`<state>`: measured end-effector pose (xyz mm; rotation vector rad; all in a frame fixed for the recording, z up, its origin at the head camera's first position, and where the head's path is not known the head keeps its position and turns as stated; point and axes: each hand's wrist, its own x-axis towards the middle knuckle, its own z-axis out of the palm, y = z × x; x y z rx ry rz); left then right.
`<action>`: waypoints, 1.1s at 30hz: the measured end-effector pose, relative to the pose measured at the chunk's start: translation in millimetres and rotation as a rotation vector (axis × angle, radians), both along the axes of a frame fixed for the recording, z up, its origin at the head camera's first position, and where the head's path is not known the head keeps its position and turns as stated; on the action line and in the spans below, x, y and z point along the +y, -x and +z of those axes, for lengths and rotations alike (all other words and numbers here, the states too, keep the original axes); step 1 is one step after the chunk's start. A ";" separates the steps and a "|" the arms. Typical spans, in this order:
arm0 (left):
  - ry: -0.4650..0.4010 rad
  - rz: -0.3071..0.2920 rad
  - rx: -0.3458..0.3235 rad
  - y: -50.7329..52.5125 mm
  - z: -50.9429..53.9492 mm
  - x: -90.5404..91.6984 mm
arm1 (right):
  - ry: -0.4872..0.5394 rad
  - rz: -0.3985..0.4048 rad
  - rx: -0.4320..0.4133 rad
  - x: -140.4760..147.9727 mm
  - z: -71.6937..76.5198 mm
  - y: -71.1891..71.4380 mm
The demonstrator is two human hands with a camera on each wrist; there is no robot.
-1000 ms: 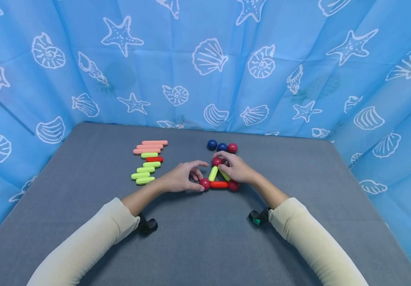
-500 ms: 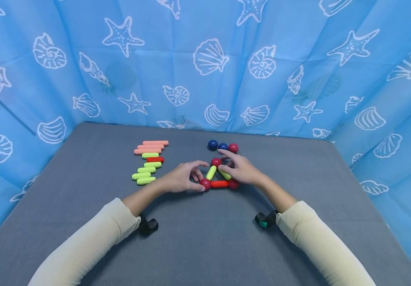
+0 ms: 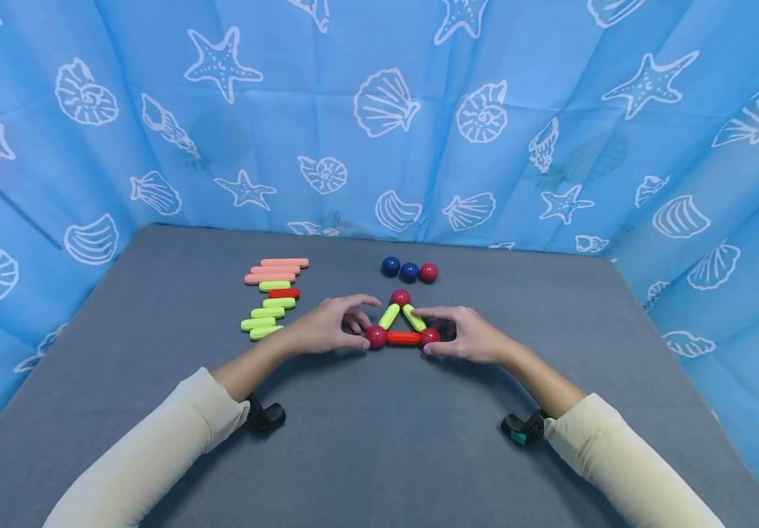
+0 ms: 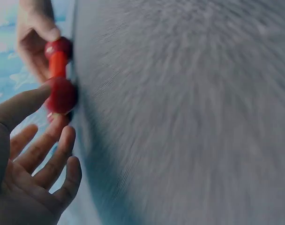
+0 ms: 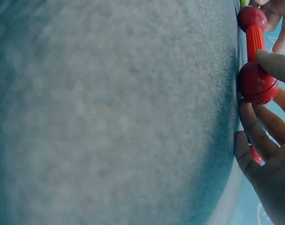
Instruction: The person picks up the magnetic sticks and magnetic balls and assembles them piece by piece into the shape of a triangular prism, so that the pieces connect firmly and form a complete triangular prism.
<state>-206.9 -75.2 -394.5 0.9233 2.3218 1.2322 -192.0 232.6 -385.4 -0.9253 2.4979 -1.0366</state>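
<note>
Red-cornered triangle [image 3: 403,338] on grey table [image 3: 379,455]

Blue seashell-print curtain [image 3: 405,154], gray cloth-covered table [image 3: 379,447]

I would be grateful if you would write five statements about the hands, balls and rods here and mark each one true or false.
1. The triangle has three red corner balls. True.
2. The left hand holds a blue ball. False: it holds the left corner ball, which is red.
3. The right hand holds the right corner ball. True.
4. The pink rods lie at the near end of the row of rods. False: they lie at its far end.
5. Two blue balls and a loose red ball lie beyond the triangle. True.
</note>
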 end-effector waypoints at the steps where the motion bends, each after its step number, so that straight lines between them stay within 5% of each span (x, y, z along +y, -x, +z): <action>1: -0.005 0.001 0.014 -0.7 1.7 -4.6 | -0.004 -0.002 -0.005 0.5 0.0 0.1; 9: 0.006 0.131 0.196 -9.7 17.1 -71.3 | -0.007 0.003 -0.024 0.9 -0.3 1.3; 17: 0.277 0.207 0.347 -22.3 9.3 -123.9 | 0.011 0.022 -0.058 2.3 -1.3 1.3; 25: 0.325 0.216 0.406 -30.6 1.8 -135.9 | 0.006 0.007 -0.084 3.2 -2.4 1.7; 33: 0.349 0.206 0.413 -26.1 -0.6 -120.4 | 0.013 0.011 -0.077 3.5 -2.2 0.9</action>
